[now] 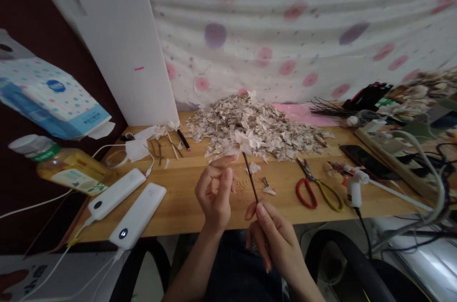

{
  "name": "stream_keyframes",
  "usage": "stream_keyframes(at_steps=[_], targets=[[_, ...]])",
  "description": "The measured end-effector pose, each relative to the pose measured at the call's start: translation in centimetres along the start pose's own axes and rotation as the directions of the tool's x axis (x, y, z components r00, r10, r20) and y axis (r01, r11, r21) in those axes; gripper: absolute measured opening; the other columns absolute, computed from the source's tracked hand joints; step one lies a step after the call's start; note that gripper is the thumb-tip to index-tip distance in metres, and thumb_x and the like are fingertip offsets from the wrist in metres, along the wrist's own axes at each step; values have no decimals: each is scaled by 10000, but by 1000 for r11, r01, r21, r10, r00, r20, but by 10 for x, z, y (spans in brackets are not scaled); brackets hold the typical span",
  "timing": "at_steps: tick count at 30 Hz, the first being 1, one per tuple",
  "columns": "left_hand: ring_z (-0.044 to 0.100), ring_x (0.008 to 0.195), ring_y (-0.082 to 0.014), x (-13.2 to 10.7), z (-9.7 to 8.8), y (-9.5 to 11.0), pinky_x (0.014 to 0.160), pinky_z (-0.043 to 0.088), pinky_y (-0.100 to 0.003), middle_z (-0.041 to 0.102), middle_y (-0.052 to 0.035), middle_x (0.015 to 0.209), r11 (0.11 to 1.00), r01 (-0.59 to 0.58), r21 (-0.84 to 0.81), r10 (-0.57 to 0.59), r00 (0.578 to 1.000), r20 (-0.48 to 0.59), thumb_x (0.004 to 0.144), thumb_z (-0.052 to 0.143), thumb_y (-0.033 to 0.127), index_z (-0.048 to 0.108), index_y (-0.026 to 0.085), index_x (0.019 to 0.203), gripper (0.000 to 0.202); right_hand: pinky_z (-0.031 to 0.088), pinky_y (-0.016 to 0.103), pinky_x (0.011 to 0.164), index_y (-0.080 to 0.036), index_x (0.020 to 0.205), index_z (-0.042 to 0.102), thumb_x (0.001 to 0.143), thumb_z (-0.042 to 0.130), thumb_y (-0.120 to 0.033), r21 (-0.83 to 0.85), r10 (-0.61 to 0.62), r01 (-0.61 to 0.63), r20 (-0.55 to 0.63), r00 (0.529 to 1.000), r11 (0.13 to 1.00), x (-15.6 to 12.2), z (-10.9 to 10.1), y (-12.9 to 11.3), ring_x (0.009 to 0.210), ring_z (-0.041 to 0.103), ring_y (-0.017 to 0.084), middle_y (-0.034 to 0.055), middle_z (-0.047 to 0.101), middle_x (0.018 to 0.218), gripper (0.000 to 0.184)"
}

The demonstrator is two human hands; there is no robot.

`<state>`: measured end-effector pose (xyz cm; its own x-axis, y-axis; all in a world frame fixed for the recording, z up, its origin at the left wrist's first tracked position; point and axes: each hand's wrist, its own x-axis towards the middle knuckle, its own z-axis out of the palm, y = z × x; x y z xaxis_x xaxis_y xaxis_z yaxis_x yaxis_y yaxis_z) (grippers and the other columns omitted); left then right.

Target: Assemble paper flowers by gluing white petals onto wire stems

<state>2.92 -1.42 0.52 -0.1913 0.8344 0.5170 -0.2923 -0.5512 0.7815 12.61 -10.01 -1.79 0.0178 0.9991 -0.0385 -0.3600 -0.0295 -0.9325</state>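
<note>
My right hand [273, 233] pinches the lower end of a thin dark stem [251, 176] between thumb and fingers. At its top sits a pale, ruffled artificial flower [246, 141], held upright over the table. Just left of the stem is my left hand [216, 190], its fingers loosely bent and the index finger reaching up beside the petals. I see nothing held in it, and whether its fingertip touches the flower is unclear. Behind the flower spreads a large heap of pale petal pieces [221, 118]. One small scrap [268, 187] lies on the table to the right of the stem.
Red-and-yellow-handled scissors [309, 192], a white glue gun [354, 187] and a phone [369, 161] lie to the right. On the left are two white power banks [139, 216], a drink bottle [71, 168], a black pen [183, 140] and loose twigs [157, 148]. Cables trail at both sides.
</note>
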Motion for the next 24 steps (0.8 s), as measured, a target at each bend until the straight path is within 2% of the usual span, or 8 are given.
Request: stream_keyframes(at_steps=[3, 7, 9, 12, 15, 18, 20, 24], targets=[[571, 534, -77, 1, 3, 4, 487, 439, -197, 779, -12, 920, 986, 75, -152, -76, 997, -1, 983, 603, 332, 570, 214, 816, 208, 477, 233, 523, -199, 850, 582, 1027, 493, -560, 16, -7, 7, 10, 1000, 1000, -1, 2, 1, 282, 282, 66, -125, 406, 324, 412], [524, 484, -76, 3, 2, 1, 453, 420, -169, 631, 55, 619, 972, 170, -164, -184, 980, -76, 963, 633, 406, 548, 211, 798, 268, 480, 213, 508, -197, 857, 582, 1008, 534, -561, 24, -56, 56, -18, 998, 998, -2, 4, 1, 322, 355, 72, -109, 445, 366, 398], [487, 456, -68, 1, -2, -2, 433, 402, -160, 553, 73, 559, 960, 243, -140, -255, 964, -77, 930, 673, 438, 557, 203, 766, 309, 475, 204, 484, -191, 872, 598, 992, 560, -570, 31, -79, 81, -45, 996, 996, 0, 4, 0, 330, 379, 74, -104, 454, 376, 399], [455, 419, -61, -7, -15, -5, 408, 372, -151, 500, 82, 494, 933, 357, -49, -358, 933, -29, 912, 690, 461, 639, 188, 792, 302, 461, 192, 454, -182, 894, 628, 973, 605, -557, 38, -111, 116, -122, 986, 993, 5, 1, 0, 308, 338, 60, -119, 422, 361, 385], [481, 423, -61, -12, -34, -4, 416, 392, -154, 559, 62, 496, 917, 393, 66, -394, 919, 1, 906, 694, 461, 739, 179, 877, 287, 442, 180, 435, -175, 899, 648, 949, 652, -541, 16, -140, 148, -237, 961, 989, 11, -7, 0, 290, 295, 45, -134, 383, 348, 370], [569, 507, -75, -6, -53, -4, 489, 474, -179, 733, 3, 676, 929, 341, 146, -334, 940, -69, 868, 747, 414, 793, 190, 928, 236, 434, 181, 427, -168, 912, 665, 920, 681, -561, -14, -147, 150, -302, 942, 989, 15, -13, -2, 283, 272, 41, -137, 372, 334, 394], [596, 545, -83, 2, -63, -4, 533, 508, -200, 791, -17, 784, 946, 274, 174, -250, 957, -147, 818, 801, 352, 809, 202, 912, 177, 435, 185, 431, -165, 923, 672, 910, 681, -581, -20, -144, 145, -313, 939, 989, 15, -15, -5, 285, 266, 41, -136, 376, 332, 416], [645, 595, -105, 18, -76, -2, 574, 529, -220, 791, 5, 748, 981, 89, 172, -37, 958, -284, 664, 891, 225, 803, 207, 770, 139, 455, 206, 476, -165, 956, 668, 931, 652, -580, -6, -124, 129, -300, 946, 992, 12, -13, -13, 317, 319, 57, -121, 421, 362, 416]])
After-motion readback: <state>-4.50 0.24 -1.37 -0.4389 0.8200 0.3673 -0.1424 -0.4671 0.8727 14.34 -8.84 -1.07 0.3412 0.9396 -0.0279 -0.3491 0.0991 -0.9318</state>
